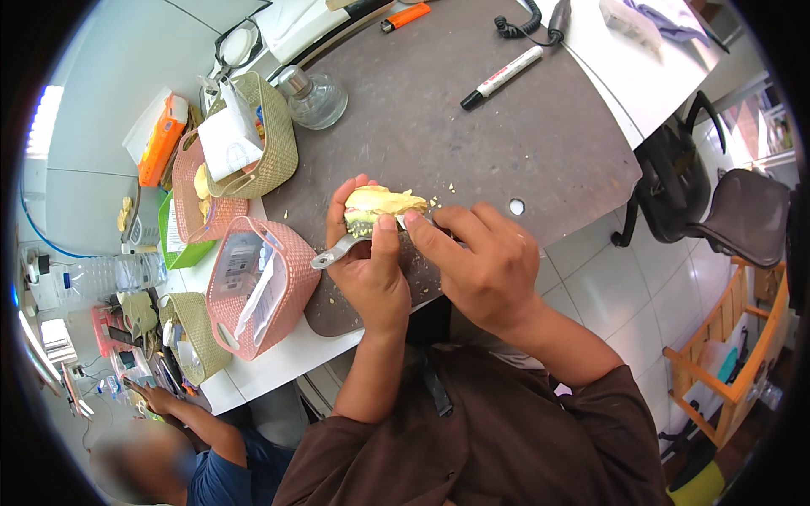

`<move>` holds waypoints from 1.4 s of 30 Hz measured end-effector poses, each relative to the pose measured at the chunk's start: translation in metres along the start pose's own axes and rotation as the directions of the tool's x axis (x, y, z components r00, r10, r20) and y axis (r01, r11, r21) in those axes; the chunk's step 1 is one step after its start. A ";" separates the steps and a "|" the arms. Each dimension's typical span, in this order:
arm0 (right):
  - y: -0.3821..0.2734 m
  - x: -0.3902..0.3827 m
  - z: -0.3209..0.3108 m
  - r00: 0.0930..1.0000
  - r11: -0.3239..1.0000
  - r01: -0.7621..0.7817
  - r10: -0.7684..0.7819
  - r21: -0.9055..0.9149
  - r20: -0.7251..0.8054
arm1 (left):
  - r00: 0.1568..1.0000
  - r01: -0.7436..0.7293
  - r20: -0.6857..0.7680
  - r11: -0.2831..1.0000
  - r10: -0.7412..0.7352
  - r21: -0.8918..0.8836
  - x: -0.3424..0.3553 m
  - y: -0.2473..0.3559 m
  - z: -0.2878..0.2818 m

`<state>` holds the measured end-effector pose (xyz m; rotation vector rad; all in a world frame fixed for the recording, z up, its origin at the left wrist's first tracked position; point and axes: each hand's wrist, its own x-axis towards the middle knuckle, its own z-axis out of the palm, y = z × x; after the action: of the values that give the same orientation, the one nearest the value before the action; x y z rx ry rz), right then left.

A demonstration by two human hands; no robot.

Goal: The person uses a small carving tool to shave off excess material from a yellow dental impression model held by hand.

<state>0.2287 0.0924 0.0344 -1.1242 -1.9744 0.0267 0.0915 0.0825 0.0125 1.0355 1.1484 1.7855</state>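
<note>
My left hand (373,282) is closed around what looks like a dental impression tray, its flat metal handle (339,251) with a hole sticking out to the left. A rough yellow, plaster-like mass (384,201) fills it, with a speckled greenish part at its lower left. My right hand (489,261) is closed in a pinch at the right end of the mass. A small pale tip shows by its fingertips; the rest of what it holds is hidden. Yellow crumbs (434,202) lie on the dark board (506,126) around and below my hands.
Left of my hands stand a pink basket (295,282) with papers, more baskets and a glass bottle (319,101). Farther off lie a marker (502,78), an orange lighter (407,17) and a coiled cord (519,25). A co-worker's arm (198,417) reaches in at lower left.
</note>
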 end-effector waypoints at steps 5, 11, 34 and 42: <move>0.002 -0.004 0.006 0.997 0.991 -0.072 0.071 0.114 0.009 | 0.999 0.009 -0.052 1.000 -0.010 -0.019 0.000 0.002 0.004; -0.002 -0.005 0.008 0.992 0.983 -0.126 0.126 0.136 0.009 | 0.999 0.018 -0.046 1.000 -0.019 -0.015 0.000 0.005 0.003; 0.021 0.010 -0.022 0.988 0.920 -0.130 0.088 0.371 0.126 | 0.977 0.150 -0.108 0.950 -0.185 -0.276 0.004 0.013 -0.001; 0.029 0.015 -0.045 0.855 0.884 -0.362 0.189 0.295 0.483 | 0.980 0.199 0.072 0.905 -0.186 -0.375 -0.004 0.009 -0.013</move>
<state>0.2751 0.1041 0.0616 -1.2071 -2.0450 0.8587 0.0798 0.0719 0.0170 0.6926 0.8046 1.7337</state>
